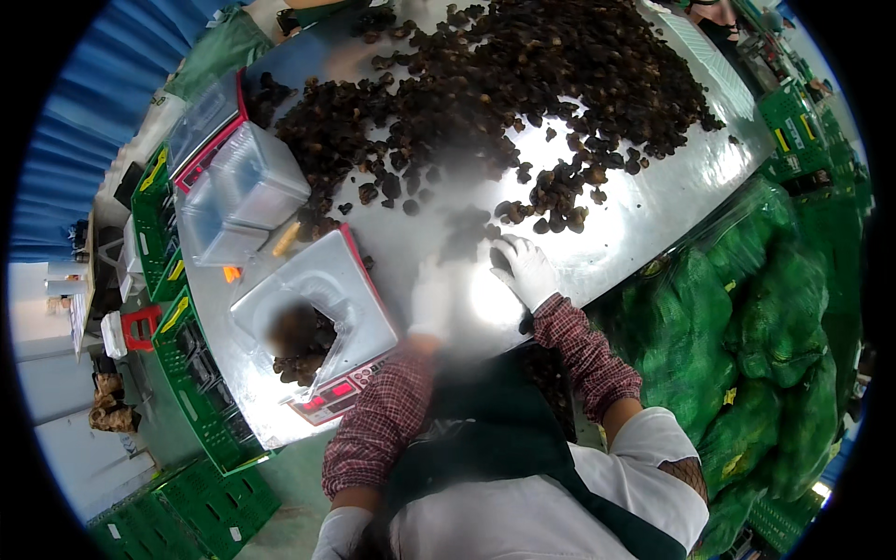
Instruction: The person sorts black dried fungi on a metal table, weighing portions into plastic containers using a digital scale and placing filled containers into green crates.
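Note:
My right hand [528, 273], in a white glove, is over the steel table [611, 238] with its fingers bent around what looks like a dark brown mushroom [502, 259]. Further dark mushrooms [561, 217] lie just beyond its fingertips. My left hand [427, 301], also white-gloved, is over the table to the left; a hazy smudge in the picture blurs its fingers. Left of that hand is a scale [338, 396] with a red edge and a lit red display. On it rests a clear plastic tray [347, 308] partly filled with mushrooms [303, 359].
A large heap of dark mushrooms [551, 75] covers the table's far side. Stacked clear containers [257, 177] stand at the left by a second red scale [201, 154]. Green crates [201, 392] line the left edge; full green net bags [672, 317] are at the right.

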`<state>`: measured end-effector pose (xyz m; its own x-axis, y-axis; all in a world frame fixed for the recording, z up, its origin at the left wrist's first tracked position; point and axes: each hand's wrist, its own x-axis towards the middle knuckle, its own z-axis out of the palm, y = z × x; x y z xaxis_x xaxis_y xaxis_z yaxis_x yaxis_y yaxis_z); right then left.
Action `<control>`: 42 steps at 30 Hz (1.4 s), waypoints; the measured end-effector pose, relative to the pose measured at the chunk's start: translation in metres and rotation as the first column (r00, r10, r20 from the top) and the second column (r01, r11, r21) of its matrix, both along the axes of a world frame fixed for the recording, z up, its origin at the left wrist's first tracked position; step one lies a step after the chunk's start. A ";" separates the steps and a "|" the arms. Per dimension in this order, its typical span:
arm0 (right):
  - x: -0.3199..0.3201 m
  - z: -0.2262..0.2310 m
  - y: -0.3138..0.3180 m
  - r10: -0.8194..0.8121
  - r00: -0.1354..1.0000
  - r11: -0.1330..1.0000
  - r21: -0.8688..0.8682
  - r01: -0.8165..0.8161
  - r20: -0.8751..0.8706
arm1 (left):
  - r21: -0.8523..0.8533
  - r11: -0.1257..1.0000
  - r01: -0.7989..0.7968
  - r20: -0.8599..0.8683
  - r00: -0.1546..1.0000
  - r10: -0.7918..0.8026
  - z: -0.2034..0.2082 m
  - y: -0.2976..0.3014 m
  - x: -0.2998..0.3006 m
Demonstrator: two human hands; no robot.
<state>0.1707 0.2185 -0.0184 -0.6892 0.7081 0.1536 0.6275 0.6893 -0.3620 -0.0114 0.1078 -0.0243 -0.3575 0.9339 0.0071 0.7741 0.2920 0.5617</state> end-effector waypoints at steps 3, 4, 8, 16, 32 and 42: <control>0.003 -0.020 0.004 0.052 0.997 0.998 -0.022 -0.053 -0.053 | 0.144 0.972 -0.185 0.347 0.930 0.125 -0.008 -0.003 -0.008; 0.005 -0.021 0.007 0.049 0.993 0.995 -0.085 -0.058 -0.109 | 0.200 0.964 -0.176 0.268 0.956 0.119 -0.004 -0.005 -0.012; 0.001 -0.019 0.024 -0.174 0.930 0.932 -0.360 0.049 -0.323 | -0.139 0.907 -0.397 0.934 0.253 0.254 0.031 -0.012 -0.019; -0.035 0.011 0.064 -0.135 0.956 0.977 -0.196 0.084 -0.259 | -0.151 0.902 -0.404 0.880 -0.471 -0.063 0.086 -0.029 -0.024; -0.065 0.032 0.084 -0.048 0.990 0.991 -0.119 0.063 0.130 | 0.052 0.940 -0.338 0.944 -0.290 -0.157 0.104 -0.088 -0.036; -0.205 0.150 -0.093 0.517 0.763 0.826 -0.011 -0.564 -0.388 | -0.038 0.811 -0.584 0.973 -0.206 -0.103 0.144 -0.210 -0.075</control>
<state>-0.0343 0.1252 0.1315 -0.8774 0.2633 0.4010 -0.0237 0.8111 -0.5845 -0.0868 -0.1025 0.1193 -0.4777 0.7896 -0.3851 -0.7709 -0.1665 0.6148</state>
